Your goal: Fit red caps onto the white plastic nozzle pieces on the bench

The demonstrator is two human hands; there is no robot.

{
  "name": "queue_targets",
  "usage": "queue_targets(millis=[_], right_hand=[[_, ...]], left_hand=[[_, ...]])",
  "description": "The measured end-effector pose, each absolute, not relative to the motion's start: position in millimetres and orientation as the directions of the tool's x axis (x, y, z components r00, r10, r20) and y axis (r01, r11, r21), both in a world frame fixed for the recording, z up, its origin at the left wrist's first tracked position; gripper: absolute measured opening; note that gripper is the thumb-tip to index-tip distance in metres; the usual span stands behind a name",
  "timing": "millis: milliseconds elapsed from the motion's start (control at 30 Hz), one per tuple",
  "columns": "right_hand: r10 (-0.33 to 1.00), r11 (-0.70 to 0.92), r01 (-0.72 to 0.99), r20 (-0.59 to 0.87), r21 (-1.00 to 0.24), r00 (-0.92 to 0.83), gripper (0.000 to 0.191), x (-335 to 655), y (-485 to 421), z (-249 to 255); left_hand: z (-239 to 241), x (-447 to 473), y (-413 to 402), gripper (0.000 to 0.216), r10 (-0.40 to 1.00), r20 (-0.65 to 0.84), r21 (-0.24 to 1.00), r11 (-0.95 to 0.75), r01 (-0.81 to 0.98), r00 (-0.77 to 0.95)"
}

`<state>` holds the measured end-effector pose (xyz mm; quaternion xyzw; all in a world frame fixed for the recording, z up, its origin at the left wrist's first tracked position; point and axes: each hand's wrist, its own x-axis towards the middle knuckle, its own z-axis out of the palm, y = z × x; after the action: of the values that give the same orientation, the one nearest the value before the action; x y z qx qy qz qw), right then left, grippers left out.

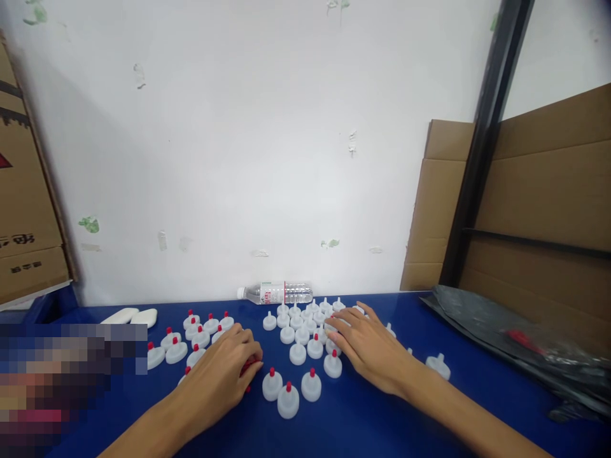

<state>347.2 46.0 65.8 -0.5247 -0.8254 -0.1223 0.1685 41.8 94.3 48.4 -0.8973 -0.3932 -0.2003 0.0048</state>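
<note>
My left hand [231, 361] rests low over the blue table, its fingers curled round small red tips [248, 365] that show only in part. My right hand [365, 346] reaches over a cluster of white nozzle caps [302, 334], fingers stretched and a little apart; its fingertips are close to the caps, and contact is hard to make out. Beneath its thumb stands a white cap with a red tip [333, 365]. Between the hands are several more red-tipped caps [288, 402]. Left of my left hand stands another group of red-tipped caps [176, 351].
A clear plastic bottle [286, 292] lies against the wall. White oval pieces [144, 317] are at the back left. One plain nozzle cap [438, 366] stands right of my forearm. Dark plastic bags [496, 337] cover the right side. Cardboard [436, 203] leans by a black post [482, 152].
</note>
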Motion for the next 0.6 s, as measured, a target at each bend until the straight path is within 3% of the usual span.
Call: queue_targets(millis=[167,400,600], right_hand=[[0.803,0.503,0.863,0.392,-0.041,-0.449,0.039,345,42,69],[0.858,0.494,0.858,0.24,-0.143,-0.454,0.054,348,44,59],[0.804,0.544,0.831,0.358,-0.119,-0.475,0.042,347,43,68]], left_hand=[[48,43,93,0.021,0.713,0.344,0.167,-0.686,0.708,0.611],[48,44,94,0.022,0.704,0.344,0.167,-0.697,0.697,0.621],[54,45,94,0.024,0.767,0.335,0.205,-0.626,0.752,0.547]])
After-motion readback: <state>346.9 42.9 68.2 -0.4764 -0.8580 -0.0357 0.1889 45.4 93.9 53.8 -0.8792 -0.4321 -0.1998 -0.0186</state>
